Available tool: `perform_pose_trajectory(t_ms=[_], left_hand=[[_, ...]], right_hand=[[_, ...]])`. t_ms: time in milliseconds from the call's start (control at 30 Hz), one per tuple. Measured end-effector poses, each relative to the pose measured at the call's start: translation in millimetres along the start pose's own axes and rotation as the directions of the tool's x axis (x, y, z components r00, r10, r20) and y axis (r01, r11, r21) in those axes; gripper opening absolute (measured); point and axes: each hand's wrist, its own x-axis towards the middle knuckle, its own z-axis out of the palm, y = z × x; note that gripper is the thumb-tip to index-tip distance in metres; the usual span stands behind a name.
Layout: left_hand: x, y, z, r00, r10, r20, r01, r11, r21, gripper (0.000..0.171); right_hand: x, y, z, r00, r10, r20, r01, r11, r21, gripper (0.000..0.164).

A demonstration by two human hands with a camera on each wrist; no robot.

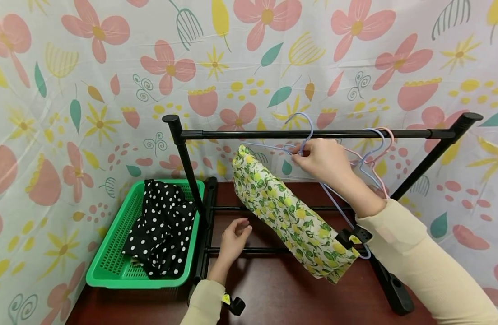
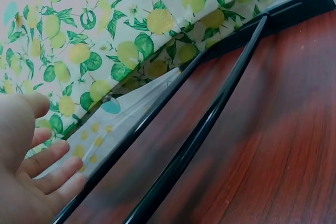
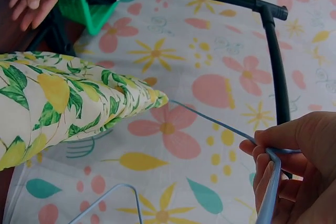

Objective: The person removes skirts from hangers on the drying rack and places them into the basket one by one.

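Note:
Near the rail, my right hand (image 1: 326, 158) pinches the neck of a blue hanger (image 1: 307, 122), also gripped in the right wrist view (image 3: 270, 182). Its hook rises at the black rail (image 1: 253, 134); whether it rests on it I cannot tell. A lemon-print cloth (image 1: 289, 212) hangs slanting over the hanger, its lower end to the right. My left hand (image 1: 234, 239) is below and left of the cloth, fingers loosely bent and holding nothing. The left wrist view shows that hand (image 2: 31, 156) beside the cloth's edge.
A green basket (image 1: 98, 271) at the left holds a black polka-dot cloth (image 1: 163, 230). Another blue hanger (image 1: 376, 140) and a pink hanger (image 1: 391, 140) hang on the rail's right part. The black rack stands on a dark red wooden table (image 1: 265, 289), before a flowered backdrop (image 1: 123, 90).

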Motion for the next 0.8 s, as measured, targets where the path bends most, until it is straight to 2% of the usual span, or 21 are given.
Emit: perform_pose_trajectory(t_ms=[167,267,367,467,600,667,800], left_hand=[[4.6,1.2,4.0,0.995,-0.083,0.062,0.087,0.994,-0.068,0.037],[8.4,1.9,6.1,0.986,-0.131,0.099,0.142,0.982,-0.121,0.045],[13.1,1.2,9.0,0.976,-0.172,0.134,0.198,0.957,-0.211,0.051],[16.3,2.0,12.3,0.963,-0.21,0.17,0.256,0.911,-0.323,0.054],[17.0,5.7,16.7,0.945,-0.255,0.205,0.323,0.833,-0.449,0.062],[16.9,7.9,18.9,0.937,-0.279,0.212,0.349,0.792,-0.502,0.067],[16.8,11.8,23.0,0.927,-0.297,0.227,0.374,0.725,-0.578,0.07]], right_hand=[[0,-6,0,1.0,-0.014,-0.003,0.014,1.0,-0.017,0.033],[1,-9,0,1.0,-0.012,-0.011,0.012,0.999,-0.034,0.031],[2,-11,1,1.0,-0.021,-0.019,0.021,0.999,-0.034,0.025],[2,-12,2,1.0,-0.017,-0.012,0.017,1.0,-0.011,0.021],[3,-14,3,1.0,-0.015,-0.001,0.015,1.0,-0.002,0.018],[2,-15,4,1.0,-0.014,0.002,0.014,1.0,-0.006,0.023],[2,-17,5,1.0,-0.01,0.012,0.01,1.0,-0.008,0.039]])
